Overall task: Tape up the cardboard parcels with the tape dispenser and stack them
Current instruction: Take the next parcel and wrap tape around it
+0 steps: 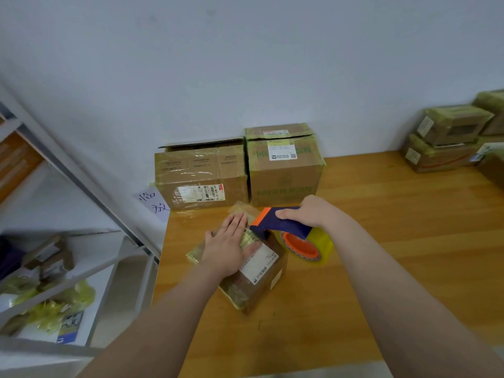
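A small cardboard parcel (253,285) wrapped in yellowish tape, with a white label on top, lies on the wooden table (395,241). My left hand (229,246) presses flat on its top with straight fingers. My right hand (308,212) grips the dark blue and orange tape dispenser (281,223), whose front end touches the parcel's far top edge. The roll of clear yellowish tape (308,246) on an orange core hangs at the parcel's right side.
Two larger taped boxes (201,175) (283,165) stand against the wall at the table's back. A stack of taped parcels (450,140) sits at the far right. A metal shelf (68,257) with small boxes and tape scraps stands left.
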